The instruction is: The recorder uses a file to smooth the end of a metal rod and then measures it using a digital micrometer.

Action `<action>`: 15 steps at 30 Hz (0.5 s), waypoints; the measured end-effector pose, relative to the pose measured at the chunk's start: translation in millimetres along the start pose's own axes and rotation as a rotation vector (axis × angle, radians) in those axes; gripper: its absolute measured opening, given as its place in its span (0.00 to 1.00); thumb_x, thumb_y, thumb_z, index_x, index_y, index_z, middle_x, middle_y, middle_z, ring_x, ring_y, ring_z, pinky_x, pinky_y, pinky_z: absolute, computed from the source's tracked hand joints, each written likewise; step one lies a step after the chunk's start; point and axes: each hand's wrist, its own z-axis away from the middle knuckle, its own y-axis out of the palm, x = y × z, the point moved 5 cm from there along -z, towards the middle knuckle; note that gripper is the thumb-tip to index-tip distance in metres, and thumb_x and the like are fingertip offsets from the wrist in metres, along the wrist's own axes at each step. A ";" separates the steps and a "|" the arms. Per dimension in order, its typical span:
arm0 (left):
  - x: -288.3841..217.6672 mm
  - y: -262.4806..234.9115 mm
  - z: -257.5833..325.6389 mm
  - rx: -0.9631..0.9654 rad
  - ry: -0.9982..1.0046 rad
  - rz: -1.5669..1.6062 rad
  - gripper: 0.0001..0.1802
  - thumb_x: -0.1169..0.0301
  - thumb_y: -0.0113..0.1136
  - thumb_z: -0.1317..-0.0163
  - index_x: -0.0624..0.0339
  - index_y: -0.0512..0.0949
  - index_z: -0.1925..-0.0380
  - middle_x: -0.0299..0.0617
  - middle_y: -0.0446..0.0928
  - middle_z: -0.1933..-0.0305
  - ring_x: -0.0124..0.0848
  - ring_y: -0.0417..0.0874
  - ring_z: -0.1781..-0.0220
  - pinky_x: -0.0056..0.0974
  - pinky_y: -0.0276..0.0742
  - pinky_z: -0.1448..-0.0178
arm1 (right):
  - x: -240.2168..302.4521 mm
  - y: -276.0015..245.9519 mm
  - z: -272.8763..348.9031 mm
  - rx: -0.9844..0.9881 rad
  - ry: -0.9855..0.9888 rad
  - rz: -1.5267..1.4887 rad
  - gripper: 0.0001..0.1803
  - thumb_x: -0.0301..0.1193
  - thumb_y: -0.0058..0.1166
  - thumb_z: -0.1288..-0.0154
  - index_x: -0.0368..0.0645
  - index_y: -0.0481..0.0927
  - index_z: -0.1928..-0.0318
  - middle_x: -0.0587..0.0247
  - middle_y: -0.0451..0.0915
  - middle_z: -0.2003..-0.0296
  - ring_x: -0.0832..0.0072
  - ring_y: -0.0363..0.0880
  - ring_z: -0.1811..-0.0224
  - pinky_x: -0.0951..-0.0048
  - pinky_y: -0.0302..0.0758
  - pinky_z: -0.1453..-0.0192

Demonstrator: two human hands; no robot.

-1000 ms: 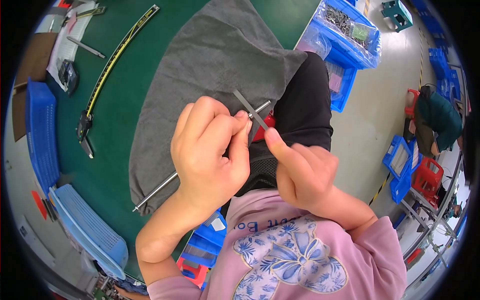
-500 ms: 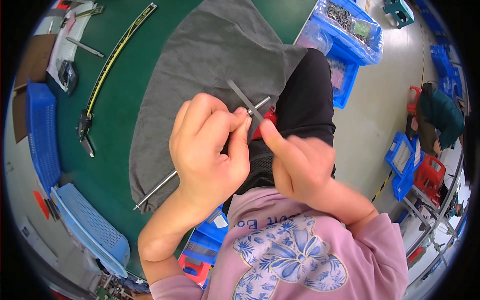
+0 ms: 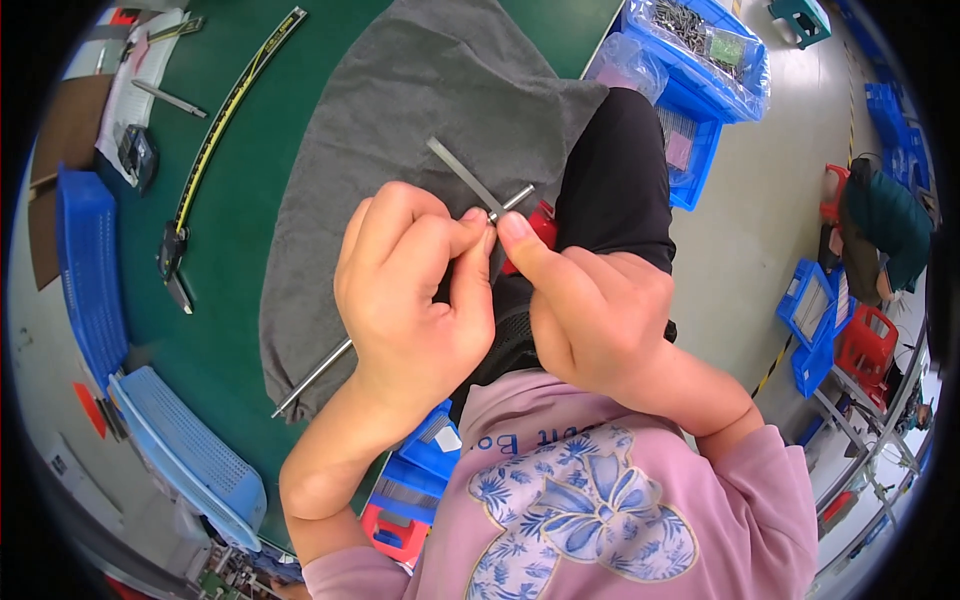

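Note:
My left hand (image 3: pixel 415 285) is closed around a thin, shiny metal rod (image 3: pixel 314 378), thumb and fingertips pinching it near its upper right end. The rod slants from lower left to upper right, its middle hidden by the hand and wrist. In my right hand (image 3: pixel 600 310) is a narrow flat file (image 3: pixel 462 172), thumb laid along its lower end. The file crosses the rod just beyond my left fingertips and seems to touch it. A grey cloth (image 3: pixel 390 120) spreads beneath my left hand and both tools.
On the green table (image 3: pixel 225 215) lie a caliper (image 3: pixel 172 255) and a pen-like tool (image 3: pixel 168 98). Blue baskets (image 3: pixel 190 440) line the left edge. Blue bins (image 3: pixel 690 150) of metal parts stand at upper right. A person (image 3: pixel 885 230) is at far right.
My right hand has moved slightly left and up, sliding the file toward the upper left across the rod. The left hand keeps its grip, shifting only a little.

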 end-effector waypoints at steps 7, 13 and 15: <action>0.0 1.1 -0.2 -0.009 0.024 -0.018 0.09 0.84 0.65 0.58 0.62 0.73 0.81 0.40 0.68 0.77 0.36 0.68 0.77 0.37 0.62 0.75 | -2.2 2.5 1.3 -0.040 -0.019 0.003 0.26 0.22 0.53 0.63 0.43 0.83 0.56 0.72 0.60 0.90 0.78 0.61 0.92 0.77 0.59 0.88; 0.1 -0.3 -0.2 0.006 0.010 -0.021 0.09 0.84 0.65 0.57 0.62 0.73 0.81 0.40 0.68 0.77 0.36 0.69 0.77 0.37 0.62 0.75 | -1.8 -7.0 15.9 0.125 0.054 -0.036 0.25 0.16 0.51 0.60 0.36 0.80 0.54 0.68 0.66 0.86 0.75 0.62 0.90 0.74 0.59 0.85; 0.7 0.5 -0.6 0.005 0.014 -0.015 0.09 0.84 0.65 0.57 0.62 0.73 0.81 0.40 0.68 0.77 0.36 0.69 0.77 0.37 0.62 0.75 | 0.4 -0.8 -2.1 -0.003 -0.006 -0.054 0.26 0.16 0.51 0.64 0.35 0.81 0.56 0.68 0.65 0.88 0.75 0.61 0.90 0.75 0.58 0.85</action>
